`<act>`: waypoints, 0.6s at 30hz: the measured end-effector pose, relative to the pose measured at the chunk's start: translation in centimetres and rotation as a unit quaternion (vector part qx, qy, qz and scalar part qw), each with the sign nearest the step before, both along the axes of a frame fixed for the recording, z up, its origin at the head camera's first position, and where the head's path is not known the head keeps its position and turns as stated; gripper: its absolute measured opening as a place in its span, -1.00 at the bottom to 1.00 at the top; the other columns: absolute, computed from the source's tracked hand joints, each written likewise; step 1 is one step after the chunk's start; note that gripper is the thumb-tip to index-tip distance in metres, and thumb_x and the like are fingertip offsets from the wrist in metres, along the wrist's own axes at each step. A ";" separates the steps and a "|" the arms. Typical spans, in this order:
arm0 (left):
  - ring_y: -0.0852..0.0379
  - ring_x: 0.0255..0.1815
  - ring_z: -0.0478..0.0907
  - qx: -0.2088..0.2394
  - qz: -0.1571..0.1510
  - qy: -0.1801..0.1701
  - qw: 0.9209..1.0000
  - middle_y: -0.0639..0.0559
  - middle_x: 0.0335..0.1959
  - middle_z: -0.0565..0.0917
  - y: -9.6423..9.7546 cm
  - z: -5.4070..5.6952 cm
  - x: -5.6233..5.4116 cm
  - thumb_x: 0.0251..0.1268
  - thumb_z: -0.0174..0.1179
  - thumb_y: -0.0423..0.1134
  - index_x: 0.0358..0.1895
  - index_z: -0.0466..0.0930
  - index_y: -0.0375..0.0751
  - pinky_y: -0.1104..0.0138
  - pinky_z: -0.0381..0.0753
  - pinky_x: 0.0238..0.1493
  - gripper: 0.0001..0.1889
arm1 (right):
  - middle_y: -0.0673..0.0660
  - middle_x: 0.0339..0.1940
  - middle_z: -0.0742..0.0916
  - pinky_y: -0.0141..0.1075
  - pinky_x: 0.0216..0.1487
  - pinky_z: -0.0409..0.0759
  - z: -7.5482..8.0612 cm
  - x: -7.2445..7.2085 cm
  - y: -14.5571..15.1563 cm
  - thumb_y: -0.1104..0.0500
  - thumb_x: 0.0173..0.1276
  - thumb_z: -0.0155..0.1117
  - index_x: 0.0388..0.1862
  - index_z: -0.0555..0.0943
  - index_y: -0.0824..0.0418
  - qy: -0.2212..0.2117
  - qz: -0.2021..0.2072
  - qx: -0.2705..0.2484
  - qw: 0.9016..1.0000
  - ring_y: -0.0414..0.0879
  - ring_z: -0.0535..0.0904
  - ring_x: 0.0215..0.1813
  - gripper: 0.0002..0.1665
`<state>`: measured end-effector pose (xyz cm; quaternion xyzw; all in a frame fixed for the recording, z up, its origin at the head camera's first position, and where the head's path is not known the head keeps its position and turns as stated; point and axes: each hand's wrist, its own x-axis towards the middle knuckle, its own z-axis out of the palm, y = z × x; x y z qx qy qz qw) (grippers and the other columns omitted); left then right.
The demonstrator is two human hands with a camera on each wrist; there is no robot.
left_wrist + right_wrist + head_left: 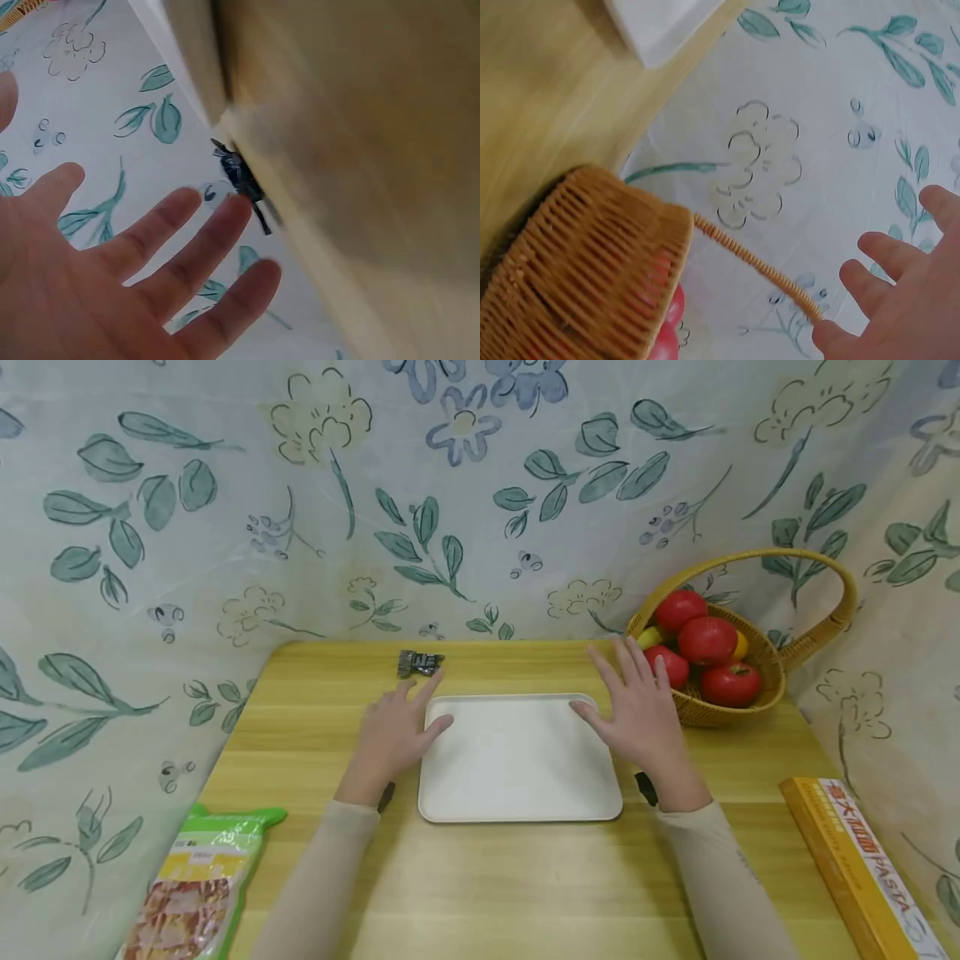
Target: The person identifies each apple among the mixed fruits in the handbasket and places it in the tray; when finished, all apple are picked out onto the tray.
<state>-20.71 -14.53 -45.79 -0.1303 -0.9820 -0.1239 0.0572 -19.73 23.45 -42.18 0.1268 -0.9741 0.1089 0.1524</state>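
A white rectangular tray [517,760] lies flat in the middle of the wooden table. My left hand [393,735] hovers by its left edge with fingers spread and nothing held. Just beyond those fingertips is a small black wrapped packet [420,663], also visible past the fingers in the left wrist view [238,174]. Over the tray's right side, my right hand [637,718] is spread and holds nothing. Its fingers overlap the near left side of a wicker basket [712,714] in the head view; the right wrist view shows them apart from the basket's woven wall [592,255].
Red round fruits [707,641] and something yellow fill the basket, whose tall handle [840,585] arches up. A green-edged food bag [191,885] lies at front left, a yellow pasta box [862,868] at front right. Flowered cloth [450,527] hangs behind the table.
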 end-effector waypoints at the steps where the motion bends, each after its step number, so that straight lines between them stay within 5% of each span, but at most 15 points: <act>1: -0.36 0.34 0.56 0.013 0.001 -0.015 1.000 -0.26 0.50 0.46 -0.2 -0.2 0.0 0.52 -0.08 0.48 0.72 -0.11 0.51 -0.32 0.57 0.23 -0.20 | 0.23 0.81 0.09 0.40 0.70 -0.15 0.2 0.0 0.3 -0.43 0.47 0.16 0.77 0.10 -0.09 0.010 -0.003 -0.005 1.000 0.24 -0.12 0.82 0.04; 4: -0.27 0.11 0.66 0.047 0.005 -0.057 0.997 -0.27 0.33 0.57 -0.8 -0.7 0.0 0.53 -0.04 0.44 0.72 -0.08 0.49 -0.22 0.68 -0.01 -0.20 | 0.25 0.80 0.11 0.38 0.71 -0.14 0.9 -0.1 1.3 -0.37 0.47 0.21 0.77 0.09 -0.05 0.028 -0.011 -0.030 0.999 0.25 -0.08 0.81 0.05; 11: -0.02 -0.16 0.63 0.139 0.004 -0.127 0.982 -0.05 -0.09 0.71 -1.5 -1.7 -0.5 0.49 0.17 0.32 0.64 0.22 0.31 0.06 0.64 -0.10 -0.27 | 0.14 0.82 0.11 0.34 0.71 -0.02 2.8 -1.0 4.0 -0.28 0.41 0.38 0.79 0.01 -0.07 0.041 -0.051 -0.149 0.987 0.20 -0.01 0.81 0.15; 18: 0.07 -0.51 0.46 0.231 -0.006 -0.213 0.949 -0.01 -0.46 0.62 -2.3 -2.5 -1.0 0.43 0.34 0.14 0.46 0.37 0.20 0.26 0.46 -0.41 -0.39 | -0.05 0.82 0.09 0.31 0.70 0.08 2.9 -2.2 7.4 -0.18 0.37 0.49 0.78 -0.11 -0.29 0.023 -0.115 -0.337 0.934 0.12 0.04 0.79 0.23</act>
